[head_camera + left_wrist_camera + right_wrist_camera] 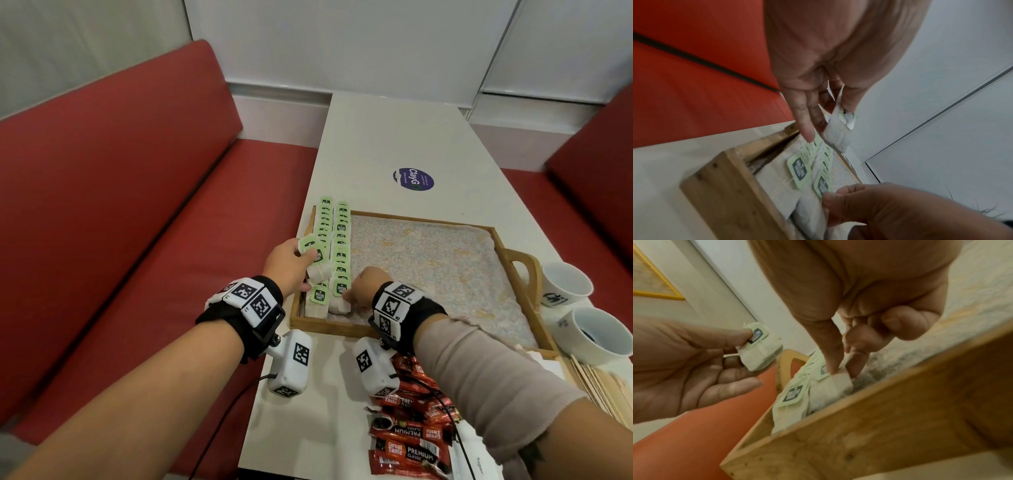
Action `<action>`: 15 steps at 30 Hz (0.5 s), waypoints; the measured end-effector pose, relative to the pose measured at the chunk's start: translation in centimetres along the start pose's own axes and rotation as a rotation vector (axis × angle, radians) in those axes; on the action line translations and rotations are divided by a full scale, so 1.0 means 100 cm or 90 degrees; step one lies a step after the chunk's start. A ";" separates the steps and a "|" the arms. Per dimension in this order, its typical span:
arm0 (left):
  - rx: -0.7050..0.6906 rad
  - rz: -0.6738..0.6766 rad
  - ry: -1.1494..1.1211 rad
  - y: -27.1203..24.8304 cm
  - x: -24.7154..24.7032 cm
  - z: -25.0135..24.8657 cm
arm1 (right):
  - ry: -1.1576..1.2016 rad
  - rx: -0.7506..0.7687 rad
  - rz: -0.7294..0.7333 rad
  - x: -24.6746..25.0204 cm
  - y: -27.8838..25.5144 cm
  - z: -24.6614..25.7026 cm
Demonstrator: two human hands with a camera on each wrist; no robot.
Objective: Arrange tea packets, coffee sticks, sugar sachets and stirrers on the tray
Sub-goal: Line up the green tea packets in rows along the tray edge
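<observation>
A wooden tray [424,218] with a patterned liner lies on the white table. Two rows of tea packets [340,240] with green tags run along its left side. My left hand [310,254] hovers over the left row and grips a small stack of tea packets [317,265] between thumb and fingers; the left wrist view shows this stack [835,134] too. My right hand [349,296] pinches the nearest tea packet [339,306] of the second row, at the tray's near rim; that packet [835,386] lies flat under my fingertips. Red coffee sticks [411,428], a white sugar sachet [471,460] and wooden stirrers [599,383] lie near the table's front.
Two white paper cups [567,282] [599,337] stand right of the tray's handle [520,270]. A blue round sticker [413,179] is on the table beyond the tray. Red benches [137,205] flank the table. The liner's middle and right [445,267] are bare.
</observation>
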State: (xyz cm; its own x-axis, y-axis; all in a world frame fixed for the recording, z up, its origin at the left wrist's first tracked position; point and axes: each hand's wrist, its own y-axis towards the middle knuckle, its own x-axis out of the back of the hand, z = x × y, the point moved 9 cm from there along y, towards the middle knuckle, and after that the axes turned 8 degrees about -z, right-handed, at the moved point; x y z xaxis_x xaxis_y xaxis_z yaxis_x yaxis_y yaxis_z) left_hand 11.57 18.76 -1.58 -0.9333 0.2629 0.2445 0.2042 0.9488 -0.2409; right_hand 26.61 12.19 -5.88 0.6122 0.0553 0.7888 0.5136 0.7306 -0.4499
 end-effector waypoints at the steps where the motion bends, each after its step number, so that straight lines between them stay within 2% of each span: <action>1: -0.002 -0.001 0.001 0.000 0.001 0.000 | 0.002 0.001 -0.013 0.002 -0.001 0.001; 5: -0.014 -0.004 0.004 0.000 0.003 0.000 | 0.052 0.045 -0.067 0.014 -0.007 0.008; 12: -0.025 -0.003 0.018 -0.002 0.004 0.000 | 0.053 0.085 -0.052 -0.002 -0.010 0.017; 15: -0.031 -0.005 0.025 -0.002 0.006 0.001 | 0.153 0.100 -0.041 0.005 -0.013 0.017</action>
State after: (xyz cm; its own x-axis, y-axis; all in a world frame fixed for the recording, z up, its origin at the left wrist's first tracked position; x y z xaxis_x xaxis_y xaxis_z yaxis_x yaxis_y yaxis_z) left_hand 10.96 18.76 -1.46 -0.9226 0.2614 0.2838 0.2121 0.9580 -0.1931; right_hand 25.19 12.46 -4.19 0.7155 -0.1439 0.6837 0.4688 0.8244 -0.3170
